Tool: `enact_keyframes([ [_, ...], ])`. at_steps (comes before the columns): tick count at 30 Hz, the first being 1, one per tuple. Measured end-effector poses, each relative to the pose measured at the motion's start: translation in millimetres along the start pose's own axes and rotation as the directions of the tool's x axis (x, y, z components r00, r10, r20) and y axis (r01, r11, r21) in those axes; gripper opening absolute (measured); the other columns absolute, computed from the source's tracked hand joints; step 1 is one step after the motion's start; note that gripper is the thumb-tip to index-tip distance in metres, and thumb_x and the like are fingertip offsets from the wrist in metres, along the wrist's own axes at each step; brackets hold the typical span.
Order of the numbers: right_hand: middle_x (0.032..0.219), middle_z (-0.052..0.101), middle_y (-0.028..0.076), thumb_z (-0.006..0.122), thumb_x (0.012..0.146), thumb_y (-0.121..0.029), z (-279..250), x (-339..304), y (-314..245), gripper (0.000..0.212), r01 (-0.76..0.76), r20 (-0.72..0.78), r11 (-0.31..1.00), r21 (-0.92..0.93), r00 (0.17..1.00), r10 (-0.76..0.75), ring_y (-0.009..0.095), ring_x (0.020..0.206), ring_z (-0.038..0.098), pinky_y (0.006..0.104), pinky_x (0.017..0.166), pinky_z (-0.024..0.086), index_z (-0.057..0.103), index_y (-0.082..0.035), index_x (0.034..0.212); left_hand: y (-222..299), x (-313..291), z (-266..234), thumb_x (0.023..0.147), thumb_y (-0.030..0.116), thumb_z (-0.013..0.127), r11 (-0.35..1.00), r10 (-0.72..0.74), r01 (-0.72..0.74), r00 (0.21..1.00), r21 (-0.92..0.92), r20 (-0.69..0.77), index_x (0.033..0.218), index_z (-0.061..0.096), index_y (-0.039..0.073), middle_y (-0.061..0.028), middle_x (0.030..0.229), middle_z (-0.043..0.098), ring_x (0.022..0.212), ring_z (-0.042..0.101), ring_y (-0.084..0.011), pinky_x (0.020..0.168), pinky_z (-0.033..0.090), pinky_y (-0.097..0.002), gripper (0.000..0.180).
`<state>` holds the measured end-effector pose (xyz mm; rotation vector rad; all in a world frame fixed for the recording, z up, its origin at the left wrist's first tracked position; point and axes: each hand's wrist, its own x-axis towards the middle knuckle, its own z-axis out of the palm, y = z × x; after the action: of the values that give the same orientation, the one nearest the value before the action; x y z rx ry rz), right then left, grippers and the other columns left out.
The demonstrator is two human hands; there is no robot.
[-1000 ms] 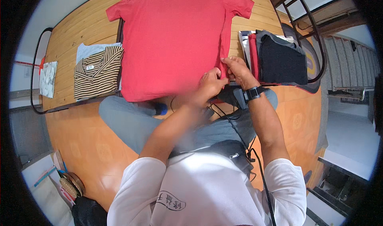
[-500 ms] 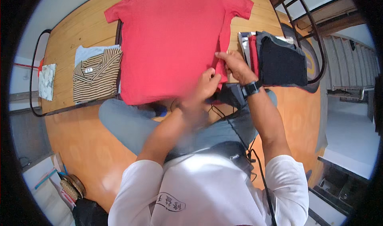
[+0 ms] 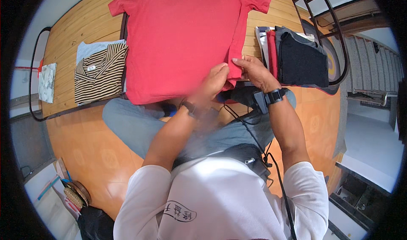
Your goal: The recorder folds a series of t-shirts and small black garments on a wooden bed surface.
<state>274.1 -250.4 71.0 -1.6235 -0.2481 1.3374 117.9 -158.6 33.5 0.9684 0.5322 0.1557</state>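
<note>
A red T-shirt (image 3: 182,45) is spread on the wooden table in front of me, its sleeves at the far end and its hem toward my lap. At the shirt's near right corner, my left hand (image 3: 215,79) is closed on the hem, partly blurred. Just to its right, my right hand (image 3: 255,71) pinches the side edge of the same shirt between thumb and fingers. Between the two hands a narrow strip of the right side is turned up and creased. A dark strap with a device sits on each wrist.
A folded striped shirt (image 3: 99,76) lies left of the red one, over a pale blue cloth. Folded garments, a black one (image 3: 302,62) on top, are stacked at right. The wooden table (image 3: 70,40) has a dark curved rail at each side. A black cable (image 3: 277,176) hangs beside my right arm.
Both hands stay at the shirt's near right corner, and the edge between them is folded over a little more. The whole view has shifted slightly.
</note>
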Motion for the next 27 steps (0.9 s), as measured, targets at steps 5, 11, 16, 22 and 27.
enact_keyframes([
  [5,0.081,0.07,0.007,0.075,0.089,-0.026,-42.6,0.9,26.2,0.022,0.345,-0.234,0.897,-0.275,0.881,-0.411,0.022,0.069,0.067,0.0351,0.062,0.051,0.067,-0.006,0.094,-9.2,1.7,2.7,0.101,0.027,0.048,0.798,0.19,-0.235,0.972,0.555,0.138,0.131,0.061,0.0,-0.0156,0.116,0.068,0.102,0.064,-0.0289,0.094,0.05,-0.0388,0.042],
  [11,0.103,0.065,0.026,0.061,0.087,-0.003,-21.3,-46.4,27.3,0.039,0.088,-0.165,0.247,-0.965,0.531,-0.831,0.046,0.092,0.068,0.0521,0.076,0.055,0.054,0.0,0.125,-22.0,-4.4,2.6,0.092,0.033,0.06,0.436,0.136,-0.298,0.954,0.849,0.266,0.137,0.061,0.007,-0.021,0.135,0.061,0.127,0.052,-0.039,0.11,0.039,-0.0441,0.052],
  [16,0.112,0.063,0.028,0.06,0.086,-0.001,-20.2,-49.5,20.3,0.045,0.02,-0.217,0.286,-0.958,0.6,-0.77,0.049,0.094,0.066,0.0548,0.082,0.054,0.05,0.0,0.13,-9.7,-8.3,14.1,0.092,0.035,0.062,0.408,0.078,-0.262,0.964,0.875,0.252,0.138,0.061,0.007,-0.0197,0.137,0.059,0.129,0.049,-0.0393,0.11,0.038,-0.0458,0.054],
  [22,0.094,0.07,0.023,0.067,0.085,-0.008,-15.2,-55.8,6.6,0.039,0.163,-0.266,0.481,-0.862,0.661,-0.702,0.041,0.085,0.07,0.0484,0.077,0.055,0.058,0.003,0.122,5.1,-7.3,32.5,0.088,0.031,0.069,0.586,0.174,-0.208,0.976,0.784,0.129,0.132,0.062,0.004,-0.0185,0.133,0.062,0.122,0.056,-0.0387,0.105,0.044,-0.0436,0.053],
  [27,0.086,0.071,0.017,0.069,0.087,-0.014,-25.5,-47.1,12.5,0.041,0.226,-0.32,0.715,-0.662,0.777,-0.542,0.027,0.078,0.07,0.0389,0.073,0.055,0.061,0.002,0.123,12.3,-4.8,57.5,0.076,0.027,0.08,0.621,0.23,-0.286,0.957,0.73,0.18,0.131,0.058,-0.001,-0.0246,0.124,0.064,0.122,0.057,-0.0393,0.104,0.045,-0.0459,0.065],
])
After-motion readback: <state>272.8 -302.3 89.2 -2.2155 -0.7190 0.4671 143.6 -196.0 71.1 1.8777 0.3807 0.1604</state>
